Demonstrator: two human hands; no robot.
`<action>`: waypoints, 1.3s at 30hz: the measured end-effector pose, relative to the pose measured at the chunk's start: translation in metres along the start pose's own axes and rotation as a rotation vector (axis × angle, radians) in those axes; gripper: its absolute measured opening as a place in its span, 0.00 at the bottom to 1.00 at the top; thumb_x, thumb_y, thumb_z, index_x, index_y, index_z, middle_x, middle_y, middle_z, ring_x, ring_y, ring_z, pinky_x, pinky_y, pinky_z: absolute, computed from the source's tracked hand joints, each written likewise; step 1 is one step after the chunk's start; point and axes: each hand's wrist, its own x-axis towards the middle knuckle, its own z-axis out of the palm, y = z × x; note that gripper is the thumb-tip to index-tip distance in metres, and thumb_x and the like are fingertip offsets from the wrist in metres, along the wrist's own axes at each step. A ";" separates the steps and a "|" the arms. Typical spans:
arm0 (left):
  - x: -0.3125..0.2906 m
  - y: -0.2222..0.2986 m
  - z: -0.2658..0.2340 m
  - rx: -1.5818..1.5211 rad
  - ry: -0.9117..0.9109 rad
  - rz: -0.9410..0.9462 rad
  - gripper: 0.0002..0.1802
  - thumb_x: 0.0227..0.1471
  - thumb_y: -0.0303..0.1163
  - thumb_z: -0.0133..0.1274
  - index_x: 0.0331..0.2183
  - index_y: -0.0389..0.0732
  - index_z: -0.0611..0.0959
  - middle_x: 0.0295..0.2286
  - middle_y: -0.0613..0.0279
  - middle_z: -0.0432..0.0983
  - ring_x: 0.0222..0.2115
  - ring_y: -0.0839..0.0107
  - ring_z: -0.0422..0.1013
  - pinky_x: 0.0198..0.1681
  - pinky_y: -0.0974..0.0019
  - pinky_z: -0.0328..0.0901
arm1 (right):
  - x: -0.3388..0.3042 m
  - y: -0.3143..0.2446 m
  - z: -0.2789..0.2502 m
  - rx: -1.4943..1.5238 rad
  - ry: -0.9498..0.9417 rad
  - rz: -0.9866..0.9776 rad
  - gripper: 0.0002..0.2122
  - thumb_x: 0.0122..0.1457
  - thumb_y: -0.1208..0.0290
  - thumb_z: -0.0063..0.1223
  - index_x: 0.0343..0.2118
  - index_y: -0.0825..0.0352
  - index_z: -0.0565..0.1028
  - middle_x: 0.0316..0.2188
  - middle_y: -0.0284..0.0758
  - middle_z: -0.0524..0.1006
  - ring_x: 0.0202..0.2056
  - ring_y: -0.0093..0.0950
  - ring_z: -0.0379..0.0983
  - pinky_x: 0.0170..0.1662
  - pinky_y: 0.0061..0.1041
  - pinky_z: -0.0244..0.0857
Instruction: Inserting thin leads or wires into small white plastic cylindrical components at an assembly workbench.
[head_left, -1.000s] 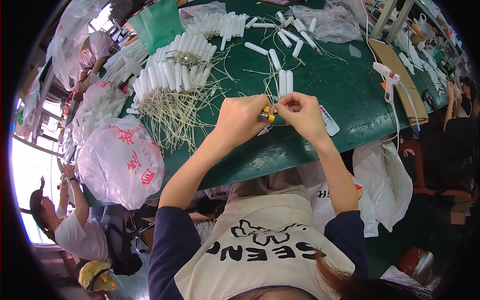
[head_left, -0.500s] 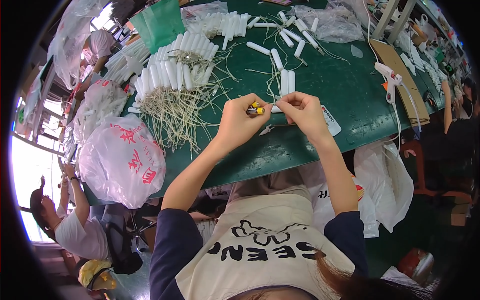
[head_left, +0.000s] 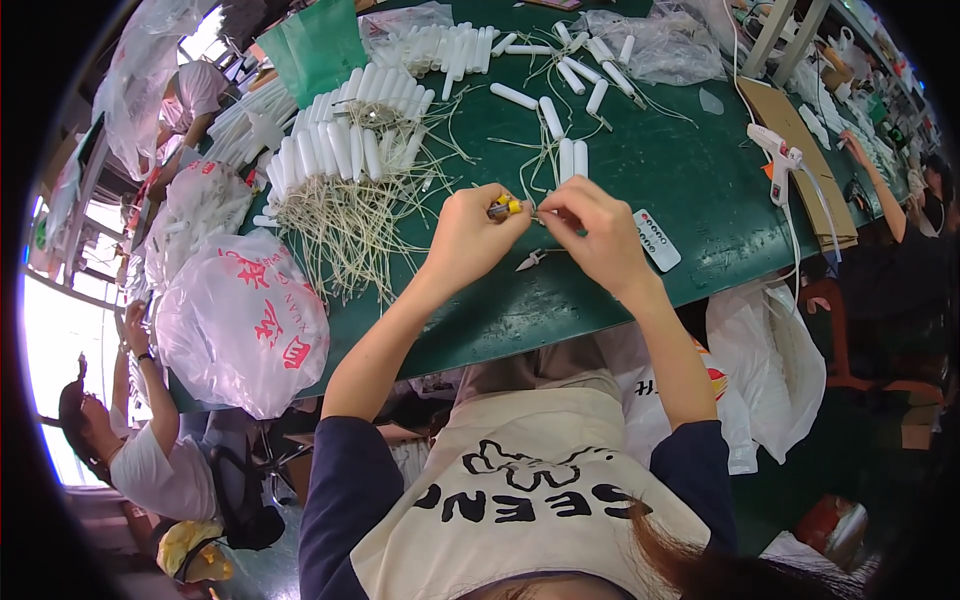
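Observation:
At the near edge of the green table my left hand [head_left: 474, 232] is closed round a small tool with yellow ends [head_left: 507, 207]; the rest of it is hidden by the fingers. Just right of it, my right hand [head_left: 592, 225] pinches thin pale wire [head_left: 537, 213] between thumb and forefinger. The two sets of fingertips almost meet. Beyond them lie two white tubes [head_left: 573, 158], side by side, with wires trailing toward my hands. A small pale pointed piece [head_left: 531, 260] rests below the fingertips. Beside my right hand lies a white remote control [head_left: 657, 240].
Bundled white tubes with tangled wires [head_left: 345, 215] fill the table's left half. A stuffed plastic bag [head_left: 243, 320] sits at the near left edge. More loose tubes [head_left: 570, 75] lie at the back. On the right are a white glue gun [head_left: 778, 165] and cardboard [head_left: 800, 170]. Other people work on both sides.
My right hand has shifted slightly left and up, uncovering more of the remote control. My left hand has turned a little, with the yellow-ended tool still in it.

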 end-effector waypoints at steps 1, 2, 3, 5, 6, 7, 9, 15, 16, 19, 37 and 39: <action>0.002 0.000 -0.002 -0.066 -0.068 -0.107 0.14 0.48 0.36 0.56 0.22 0.33 0.78 0.13 0.68 0.67 0.15 0.82 0.59 0.18 0.75 0.54 | 0.001 0.000 -0.003 -0.001 0.000 0.000 0.03 0.50 0.78 0.56 0.28 0.69 0.74 0.24 0.31 0.71 0.22 0.18 0.68 0.25 0.15 0.61; 0.003 0.000 0.000 -0.186 -0.081 -0.122 0.16 0.50 0.38 0.54 0.22 0.33 0.79 0.15 0.72 0.66 0.16 0.84 0.57 0.19 0.76 0.51 | 0.003 0.000 -0.006 0.013 0.025 0.071 0.03 0.51 0.78 0.56 0.28 0.69 0.75 0.24 0.31 0.71 0.22 0.19 0.68 0.25 0.16 0.61; 0.002 0.000 -0.001 -0.185 -0.081 -0.121 0.16 0.50 0.38 0.54 0.22 0.33 0.79 0.15 0.72 0.66 0.16 0.84 0.57 0.19 0.76 0.51 | 0.005 0.001 -0.009 0.028 0.050 0.142 0.03 0.51 0.78 0.55 0.28 0.69 0.75 0.25 0.31 0.71 0.21 0.19 0.67 0.26 0.16 0.61; -0.001 0.006 -0.006 -0.413 -0.254 -0.388 0.16 0.51 0.39 0.54 0.24 0.33 0.79 0.16 0.73 0.66 0.17 0.86 0.56 0.20 0.76 0.51 | 0.007 0.007 -0.011 0.026 0.075 0.159 0.03 0.51 0.77 0.56 0.29 0.69 0.75 0.24 0.31 0.70 0.21 0.19 0.67 0.26 0.17 0.61; -0.001 0.007 -0.007 -0.414 -0.253 -0.389 0.16 0.51 0.39 0.54 0.24 0.33 0.79 0.16 0.73 0.66 0.17 0.86 0.56 0.20 0.76 0.51 | 0.007 0.008 -0.013 0.042 0.037 0.206 0.03 0.51 0.76 0.56 0.29 0.69 0.76 0.24 0.31 0.70 0.21 0.19 0.67 0.26 0.17 0.61; -0.001 0.006 -0.009 -0.336 -0.236 -0.317 0.16 0.51 0.39 0.53 0.25 0.33 0.80 0.16 0.73 0.66 0.18 0.86 0.55 0.20 0.76 0.51 | 0.007 0.009 -0.014 0.059 -0.001 0.253 0.03 0.51 0.76 0.57 0.28 0.69 0.76 0.24 0.31 0.71 0.22 0.19 0.68 0.26 0.17 0.61; -0.001 0.005 -0.013 -0.259 -0.222 -0.243 0.16 0.52 0.39 0.53 0.26 0.33 0.80 0.16 0.73 0.66 0.18 0.86 0.55 0.21 0.77 0.51 | 0.006 0.010 -0.017 -0.017 0.006 0.249 0.03 0.51 0.76 0.57 0.28 0.68 0.76 0.24 0.31 0.71 0.22 0.19 0.68 0.26 0.17 0.62; -0.008 -0.008 -0.045 -0.105 -0.179 -0.159 0.15 0.52 0.38 0.53 0.27 0.34 0.81 0.18 0.74 0.67 0.21 0.87 0.56 0.23 0.78 0.51 | 0.006 0.017 -0.030 -0.161 0.117 0.260 0.03 0.50 0.75 0.58 0.27 0.69 0.76 0.22 0.31 0.73 0.22 0.19 0.70 0.26 0.17 0.63; -0.008 -0.015 -0.049 -0.115 -0.158 -0.079 0.14 0.53 0.37 0.52 0.28 0.35 0.81 0.16 0.75 0.65 0.19 0.88 0.55 0.21 0.78 0.50 | 0.005 0.020 -0.033 -0.177 0.135 0.296 0.04 0.50 0.75 0.57 0.27 0.69 0.76 0.22 0.31 0.74 0.21 0.19 0.70 0.26 0.17 0.63; -0.008 -0.012 -0.071 -0.273 -0.106 -0.194 0.14 0.52 0.38 0.53 0.29 0.36 0.82 0.15 0.76 0.64 0.16 0.88 0.54 0.18 0.78 0.48 | 0.005 0.020 -0.040 -0.192 0.173 0.358 0.04 0.50 0.75 0.57 0.28 0.70 0.76 0.20 0.31 0.75 0.21 0.17 0.69 0.26 0.17 0.63; 0.011 0.034 -0.065 -0.158 -0.051 -0.071 0.15 0.53 0.40 0.52 0.28 0.37 0.82 0.15 0.77 0.61 0.17 0.88 0.53 0.19 0.77 0.47 | 0.044 0.000 0.000 0.379 0.062 0.361 0.07 0.54 0.74 0.56 0.32 0.72 0.76 0.27 0.31 0.78 0.30 0.15 0.73 0.32 0.14 0.66; 0.012 0.033 -0.067 -0.215 -0.063 -0.091 0.15 0.51 0.40 0.54 0.28 0.35 0.81 0.16 0.76 0.63 0.17 0.87 0.54 0.19 0.78 0.49 | 0.047 -0.001 0.008 0.420 0.030 0.319 0.07 0.55 0.74 0.54 0.33 0.72 0.75 0.29 0.33 0.78 0.31 0.17 0.74 0.34 0.15 0.67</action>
